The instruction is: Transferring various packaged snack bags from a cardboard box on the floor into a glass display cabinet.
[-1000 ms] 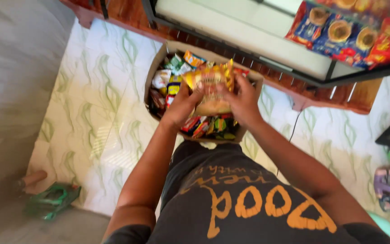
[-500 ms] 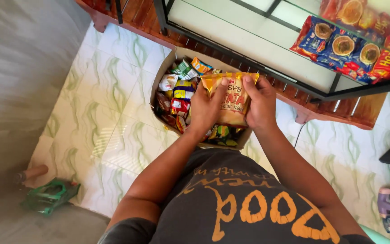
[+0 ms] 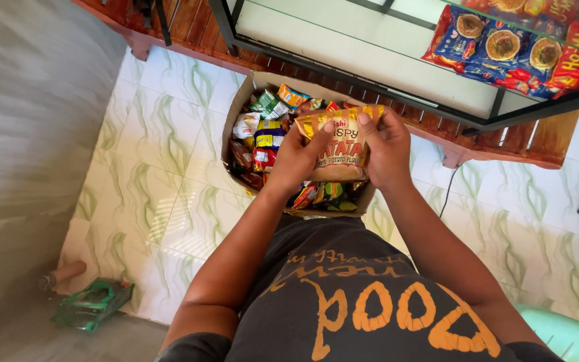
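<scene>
Both hands are wrapped round one yellow snack bag [image 3: 340, 149]: left hand [image 3: 297, 159] and right hand [image 3: 387, 151] each grip a side, holding it right above the cardboard box [image 3: 239, 110] stuffed with snack packets [image 3: 263, 137].

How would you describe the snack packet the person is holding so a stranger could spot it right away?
Start at the open cardboard box of mixed snack packets on the tiled floor, below the glass shelf. Just above it, the left hand and right hand grip a golden-yellow snack bag. It alone is lifted clear of the box, larger than the packets beneath.
</scene>
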